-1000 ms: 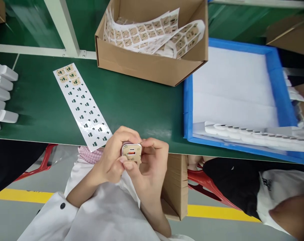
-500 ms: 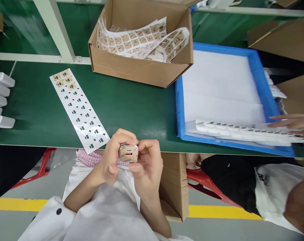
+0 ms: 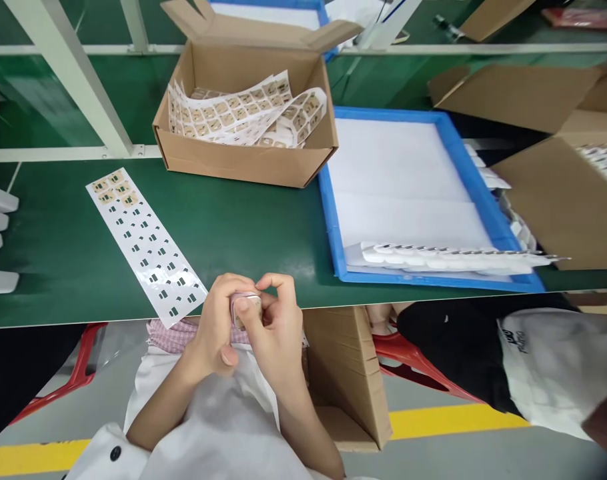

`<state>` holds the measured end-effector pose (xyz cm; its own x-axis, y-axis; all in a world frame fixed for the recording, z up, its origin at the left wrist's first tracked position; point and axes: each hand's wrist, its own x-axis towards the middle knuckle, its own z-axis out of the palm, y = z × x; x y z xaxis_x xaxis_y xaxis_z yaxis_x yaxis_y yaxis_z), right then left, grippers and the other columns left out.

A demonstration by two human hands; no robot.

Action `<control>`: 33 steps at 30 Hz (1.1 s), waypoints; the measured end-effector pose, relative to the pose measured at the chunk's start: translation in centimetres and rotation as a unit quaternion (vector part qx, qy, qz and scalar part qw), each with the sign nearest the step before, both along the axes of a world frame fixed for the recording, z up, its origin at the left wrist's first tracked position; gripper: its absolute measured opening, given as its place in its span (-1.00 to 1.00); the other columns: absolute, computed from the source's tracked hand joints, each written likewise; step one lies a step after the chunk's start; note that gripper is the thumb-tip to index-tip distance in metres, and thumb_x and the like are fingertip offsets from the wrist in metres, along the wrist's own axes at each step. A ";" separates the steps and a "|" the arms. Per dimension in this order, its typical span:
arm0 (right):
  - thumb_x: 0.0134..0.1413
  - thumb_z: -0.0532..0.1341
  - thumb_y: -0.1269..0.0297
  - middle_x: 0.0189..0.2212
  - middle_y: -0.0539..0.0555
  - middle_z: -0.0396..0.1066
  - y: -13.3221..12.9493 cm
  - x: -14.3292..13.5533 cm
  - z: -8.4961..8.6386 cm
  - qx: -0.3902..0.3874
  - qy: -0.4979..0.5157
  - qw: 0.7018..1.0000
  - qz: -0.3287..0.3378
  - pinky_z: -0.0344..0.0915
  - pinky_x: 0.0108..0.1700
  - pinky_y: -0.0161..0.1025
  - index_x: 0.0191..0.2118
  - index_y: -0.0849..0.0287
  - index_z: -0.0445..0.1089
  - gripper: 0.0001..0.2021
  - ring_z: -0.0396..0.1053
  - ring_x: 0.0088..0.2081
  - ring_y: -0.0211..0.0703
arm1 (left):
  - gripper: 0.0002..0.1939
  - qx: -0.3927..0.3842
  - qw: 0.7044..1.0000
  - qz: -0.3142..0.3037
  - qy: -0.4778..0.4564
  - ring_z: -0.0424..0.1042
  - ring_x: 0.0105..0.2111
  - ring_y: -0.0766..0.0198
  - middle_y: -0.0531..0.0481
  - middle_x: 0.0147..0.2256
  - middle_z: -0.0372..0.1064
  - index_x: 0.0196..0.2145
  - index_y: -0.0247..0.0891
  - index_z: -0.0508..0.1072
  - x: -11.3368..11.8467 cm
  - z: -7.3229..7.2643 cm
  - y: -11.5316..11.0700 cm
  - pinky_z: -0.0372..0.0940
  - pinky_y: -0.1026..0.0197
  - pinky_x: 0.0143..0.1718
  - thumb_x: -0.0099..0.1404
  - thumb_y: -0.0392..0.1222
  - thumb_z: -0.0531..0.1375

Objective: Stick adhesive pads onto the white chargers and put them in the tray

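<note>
A small white USB charger (image 3: pixel 256 303) is held between my hands at the table's front edge, its end face turned up toward me. My left hand (image 3: pixel 214 327) is closed around its left side. My right hand (image 3: pixel 278 327) grips it from the right, the thumb pressed across the end face and the index finger bent at the top edge. That thumb hides most of the face and its ports. To the left lies a white sticker sheet (image 3: pixel 146 243) with several tan stickers at its far end and dark cut-outs below.
An open cardboard box (image 3: pixel 233 163) holds more sticker sheets. A blue tray (image 3: pixel 333 247) contains a row of white pieces (image 3: pixel 433 257). White housings (image 3: pixel 1 282) stand at far left. Another carton (image 3: pixel 343 380) sits below the table, beside a seated person (image 3: pixel 543 360).
My right thumb has moved onto the charger's end face, covering the ports seen before. The view has shifted, and the other person's hand no longer shows at the tray.
</note>
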<state>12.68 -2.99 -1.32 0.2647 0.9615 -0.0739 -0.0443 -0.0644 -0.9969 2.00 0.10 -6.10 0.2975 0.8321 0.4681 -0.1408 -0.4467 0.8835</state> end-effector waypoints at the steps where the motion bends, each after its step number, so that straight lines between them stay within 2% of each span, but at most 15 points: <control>1: 0.32 0.28 -0.11 -0.63 -0.22 0.25 0.1 0.1 0.0 -0.005 0.007 1.000 0.000 0.03 -0.61 -0.39 -0.17 0.00 0.17 -0.64 0.07 -0.65 -0.34 | -0.25 0.002 1.000 0.004 -0.003 0.40 -0.18 0.07 -0.10 -0.10 0.33 0.23 0.01 0.25 0.2 -0.2 -0.1 0.38 0.01 -0.21 0.40 0.58 -0.09; 3: 0.37 0.21 -0.14 -0.63 -0.20 0.26 0.3 0.4 -0.1 -0.008 0.035 0.999 0.001 0.07 -0.61 -0.38 -0.19 0.01 0.20 -0.66 0.10 -0.65 -0.33 | -0.23 -0.017 1.000 -0.011 -0.014 0.42 -0.25 0.12 -0.09 -0.09 0.35 0.33 0.05 0.18 0.4 -0.4 -0.1 0.39 0.05 -0.27 0.40 0.56 -0.02; 5: 0.38 0.17 -0.19 -0.63 -0.20 0.20 0.4 0.6 -0.3 -0.016 0.059 0.998 -0.009 0.08 -0.63 -0.37 -0.20 0.01 0.23 -0.64 0.09 -0.66 -0.31 | -0.23 -0.055 0.997 -0.043 -0.042 0.41 -0.36 0.22 -0.04 -0.11 0.37 0.38 0.07 0.12 0.7 0.1 -0.1 0.37 0.15 -0.39 0.42 0.52 0.00; 6: 0.38 0.16 -0.20 -0.64 -0.20 0.16 0.4 0.7 -0.5 -0.019 0.066 0.997 -0.020 0.07 -0.64 -0.37 -0.20 0.01 0.24 -0.63 0.07 -0.67 -0.31 | -0.29 -0.071 0.995 -0.048 -0.051 0.40 -0.40 0.26 -0.02 -0.14 0.38 0.36 0.06 0.16 0.8 0.6 0.0 0.34 0.19 -0.43 0.46 0.47 0.03; 7: 0.38 0.15 -0.21 -0.64 -0.21 0.13 0.4 0.7 -0.6 -0.017 0.069 0.997 -0.032 0.06 -0.65 -0.36 -0.20 0.02 0.26 -0.62 0.07 -0.67 -0.31 | -0.40 -0.079 0.995 -0.039 -0.051 0.39 -0.41 0.28 0.01 -0.17 0.38 0.30 0.03 0.26 1.0 1.1 0.1 0.33 0.22 -0.43 0.49 0.38 0.07; 9: 0.37 0.15 -0.22 -0.63 -0.19 0.14 0.2 0.7 -0.9 -0.002 0.069 0.996 -0.055 0.07 -0.63 -0.35 -0.19 0.03 0.28 -0.61 0.08 -0.66 -0.30 | -0.69 -0.076 0.997 0.002 -0.023 0.42 -0.31 0.25 0.02 -0.22 0.40 0.05 -0.07 0.45 1.3 2.3 0.3 0.34 0.21 -0.31 0.53 0.14 0.18; 11: 0.38 0.16 -0.22 -0.58 -0.16 0.20 0.0 0.6 -1.0 0.019 0.065 0.995 -0.075 0.10 -0.60 -0.35 -0.18 0.03 0.30 -0.61 0.11 -0.63 -0.30 | -0.85 -0.071 0.997 0.027 0.013 0.44 -0.21 0.21 0.01 -0.26 0.44 -0.19 -0.14 0.48 1.7 3.5 0.4 0.34 0.18 -0.18 0.52 -0.05 0.23; 13: 0.40 0.14 -0.20 -0.55 -0.14 0.24 -0.3 0.5 -1.0 0.038 0.058 0.993 -0.095 0.12 -0.58 -0.34 -0.17 0.04 0.31 -0.62 0.12 -0.62 -0.30 | -0.83 -0.075 0.997 0.020 0.020 0.43 -0.24 0.21 0.02 -0.33 0.44 -0.27 -0.16 0.46 2.2 4.4 0.4 0.32 0.18 -0.19 0.51 -0.10 0.25; 16: 0.41 0.14 -0.17 -0.59 -0.17 0.18 -0.7 0.5 -0.9 0.065 0.037 0.988 -0.134 0.03 -0.63 -0.34 -0.20 0.04 0.32 -0.63 0.06 -0.66 -0.31 | -0.78 -0.070 0.997 0.018 0.007 0.40 -0.31 0.24 0.05 -0.37 0.40 -0.29 -0.17 0.44 2.9 4.8 0.1 0.29 0.19 -0.25 0.53 -0.07 0.22; 19: 0.40 0.15 -0.16 -0.63 -0.19 0.12 -0.9 0.6 -0.6 0.089 0.035 0.982 -0.165 -0.05 -0.65 -0.32 -0.22 0.04 0.32 -0.64 0.03 -0.70 -0.32 | -0.75 -0.047 0.999 0.006 -0.012 0.40 -0.28 0.23 0.03 -0.34 0.39 -0.22 -0.15 0.48 3.2 4.7 -0.2 0.31 0.19 -0.22 0.57 0.00 0.14; 22: 0.39 0.18 -0.15 -0.60 -0.18 0.17 -0.9 0.6 -0.4 0.094 0.063 0.978 -0.174 -0.06 -0.65 -0.33 -0.21 0.03 0.31 -0.66 0.08 -0.69 -0.32 | -0.72 -0.046 0.998 -0.029 -0.009 0.44 -0.24 0.20 0.00 -0.30 0.46 -0.13 -0.13 0.52 3.1 4.6 0.1 0.33 0.16 -0.18 0.60 0.02 0.09; 25: 0.37 0.21 -0.15 -0.58 -0.18 0.19 -0.7 0.5 -0.5 0.099 0.108 0.972 -0.183 -0.01 -0.63 -0.36 -0.19 0.02 0.29 -0.67 0.09 -0.68 -0.33 | -0.64 -0.073 0.995 -0.071 0.006 0.47 -0.25 0.18 -0.03 -0.30 0.51 -0.10 -0.13 0.57 2.9 4.8 0.9 0.35 0.12 -0.17 0.62 0.03 0.02; 28: 0.33 0.22 -0.17 -0.59 -0.19 0.17 -0.6 0.4 -0.8 0.095 0.137 0.967 -0.191 0.00 -0.61 -0.37 -0.16 0.01 0.28 -0.65 0.08 -0.67 -0.33 | -0.53 -0.121 0.987 -0.105 -0.001 0.49 -0.24 0.13 -0.10 -0.28 0.53 -0.15 -0.17 0.61 3.1 4.9 1.5 0.38 0.12 -0.24 0.62 0.10 -0.01; 30: 0.32 0.22 -0.20 -0.60 -0.19 0.15 -0.4 0.4 -1.2 0.083 0.160 0.967 -0.179 0.04 -0.58 -0.36 -0.13 0.01 0.28 -0.63 0.10 -0.65 -0.31 | -0.51 -0.158 0.983 -0.085 -0.040 0.48 -0.31 0.16 -0.10 -0.28 0.53 -0.20 -0.19 0.63 3.5 4.8 1.7 0.37 0.15 -0.33 0.60 0.12 0.01; 33: 0.23 0.32 -0.19 -0.58 -0.19 0.17 0.0 0.9 -1.6 0.065 0.206 0.967 -0.136 0.20 -0.48 -0.33 -0.09 0.01 0.32 -0.59 0.19 -0.57 -0.26 | -0.57 -0.165 0.976 -0.007 -0.140 0.44 -0.37 0.23 0.00 -0.38 0.48 -0.31 -0.17 0.59 3.9 4.4 1.5 0.37 0.20 -0.31 0.60 0.04 0.06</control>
